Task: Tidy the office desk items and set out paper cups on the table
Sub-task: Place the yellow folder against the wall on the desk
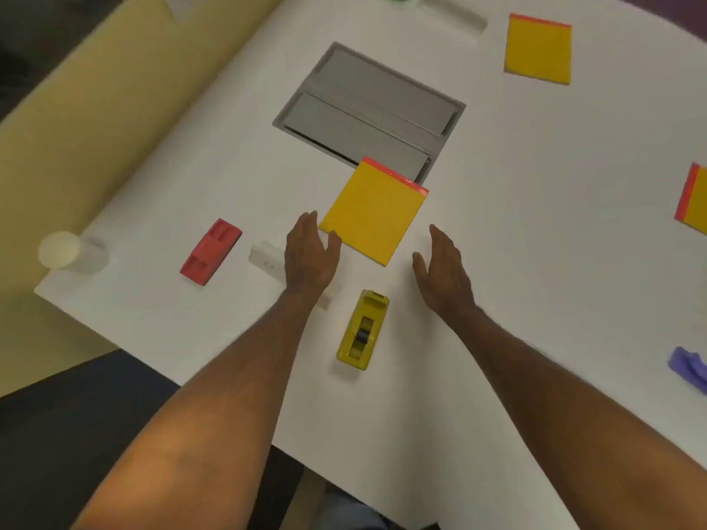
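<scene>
Both hands held low over the white tabletop (pixel 535 262), each on one side of the near yellow notepad (pixel 373 214), as if to frame it before a grasp. Left hand (pixel 310 258) at the pad's near-left corner, fingers straight and close together, thumb set a little apart; touching the pad edge or only just beside it, cannot tell. Right hand (pixel 443 269) apart from the pad's right edge, palm turned inward, fingers straight and relaxed, holding nothing.

Pad lying askew, its far orange edge over the corner of the grey cable hatch (pixel 367 105), so probably the next thing to be straightened or gathered. Two more yellow pads scattered well apart: one far right (pixel 537 49), one cut by the right border (pixel 694 200). Seems a sign of tidying not far along.

Yellow tape dispenser (pixel 361 332) between the two forearms, untouched. Red stapler (pixel 210 252) to the left, with a pale flat strip (pixel 267 263) partly under the left wrist. White paper cup (pixel 65 250) on its side near the left tabletop corner, not yet set upright; another pale cup-like shape (pixel 455 13) lying at the far edge, blurred. Purple object (pixel 688 369) at the right border, unclear.
</scene>
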